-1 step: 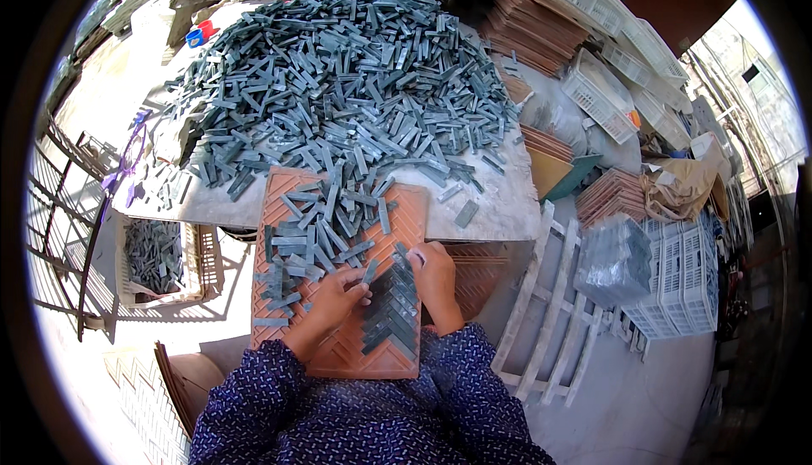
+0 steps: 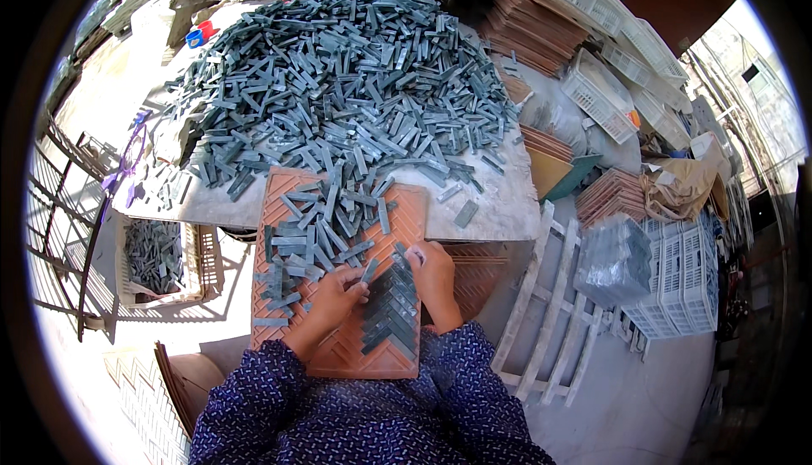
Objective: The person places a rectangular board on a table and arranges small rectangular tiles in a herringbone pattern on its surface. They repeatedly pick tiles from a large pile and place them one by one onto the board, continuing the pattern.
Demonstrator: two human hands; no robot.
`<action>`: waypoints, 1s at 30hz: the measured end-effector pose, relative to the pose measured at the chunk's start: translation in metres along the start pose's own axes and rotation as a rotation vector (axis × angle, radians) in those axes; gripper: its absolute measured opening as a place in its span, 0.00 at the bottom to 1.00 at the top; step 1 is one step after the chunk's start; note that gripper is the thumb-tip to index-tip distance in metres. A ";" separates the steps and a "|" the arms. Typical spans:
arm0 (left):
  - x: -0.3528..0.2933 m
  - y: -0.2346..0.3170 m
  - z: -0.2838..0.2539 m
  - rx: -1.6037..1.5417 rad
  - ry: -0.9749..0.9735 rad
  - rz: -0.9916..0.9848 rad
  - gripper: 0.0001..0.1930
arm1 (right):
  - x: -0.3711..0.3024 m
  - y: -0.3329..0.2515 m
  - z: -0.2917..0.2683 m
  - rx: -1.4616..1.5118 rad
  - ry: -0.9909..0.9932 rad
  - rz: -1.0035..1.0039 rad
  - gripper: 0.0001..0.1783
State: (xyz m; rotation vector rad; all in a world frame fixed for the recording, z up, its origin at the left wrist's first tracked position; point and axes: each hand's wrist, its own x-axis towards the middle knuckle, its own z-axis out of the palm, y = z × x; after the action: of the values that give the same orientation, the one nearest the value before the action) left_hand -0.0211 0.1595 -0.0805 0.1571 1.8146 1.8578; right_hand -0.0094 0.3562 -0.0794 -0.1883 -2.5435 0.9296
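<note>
An orange mould board (image 2: pixel 338 365) with raised zigzag ridges lies in front of me, its far end against the table. On its right side, dark green-grey stone strips (image 2: pixel 391 317) sit in a herringbone pattern. Loose strips (image 2: pixel 317 232) are heaped over its upper middle and left. My left hand (image 2: pixel 335 298) is closed, pinching one short stone strip (image 2: pixel 370 270) beside the pattern. My right hand (image 2: pixel 434 275) is pinched at the pattern's upper right end, close to a strip (image 2: pixel 400 251); what its fingertips hold, if anything, is hidden.
A large pile of stone strips (image 2: pixel 347 84) covers the pale table (image 2: pixel 499 211). A crate of strips (image 2: pixel 199 262) stands at the left. To the right are a white slatted frame (image 2: pixel 533 313), stacked white crates (image 2: pixel 677 279) and piles of orange boards (image 2: pixel 533 30).
</note>
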 end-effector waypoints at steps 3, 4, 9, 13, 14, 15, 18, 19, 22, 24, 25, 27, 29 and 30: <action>0.005 0.000 0.001 0.441 0.127 0.272 0.12 | 0.007 0.002 -0.001 0.073 -0.071 0.071 0.05; 0.006 0.001 0.003 0.433 0.146 0.249 0.12 | 0.010 0.006 -0.001 0.120 -0.101 0.076 0.06; 0.012 -0.001 0.014 0.690 0.246 0.394 0.10 | 0.018 0.012 0.000 0.117 -0.152 0.003 0.05; 0.014 -0.006 0.018 0.841 0.269 0.558 0.11 | 0.019 0.006 0.001 0.148 -0.158 0.024 0.04; 0.011 -0.004 0.020 0.887 0.290 0.590 0.12 | 0.019 0.002 0.000 0.144 -0.160 0.031 0.04; 0.009 -0.002 0.021 0.932 0.312 0.621 0.12 | 0.017 0.001 -0.001 0.142 -0.105 0.002 0.05; 0.005 -0.004 0.018 0.934 0.265 0.646 0.14 | 0.002 0.005 -0.003 0.131 -0.005 -0.052 0.06; 0.005 -0.005 0.017 0.933 0.249 0.619 0.14 | -0.002 0.008 -0.003 0.126 -0.005 -0.049 0.07; 0.007 -0.006 0.019 0.947 0.211 0.558 0.14 | -0.009 0.008 -0.003 0.138 -0.004 -0.049 0.08; 0.008 -0.008 0.023 0.998 0.216 0.533 0.15 | -0.011 0.007 0.000 0.155 0.007 -0.049 0.08; 0.009 -0.009 0.023 0.998 0.205 0.562 0.15 | -0.010 0.008 -0.002 0.137 -0.012 -0.048 0.08; 0.011 -0.011 0.020 1.000 0.196 0.619 0.16 | -0.003 0.005 -0.004 0.105 -0.055 -0.055 0.08; 0.012 -0.012 0.016 0.966 0.170 0.642 0.17 | 0.001 -0.008 -0.003 0.122 -0.014 -0.067 0.08; 0.011 -0.013 0.015 0.949 0.160 0.653 0.17 | 0.003 -0.013 -0.001 0.131 0.004 -0.074 0.08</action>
State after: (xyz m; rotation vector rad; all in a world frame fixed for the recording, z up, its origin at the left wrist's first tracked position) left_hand -0.0205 0.1769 -0.0948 1.0612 2.8626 1.1826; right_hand -0.0112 0.3472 -0.0696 -0.0559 -2.4578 1.0616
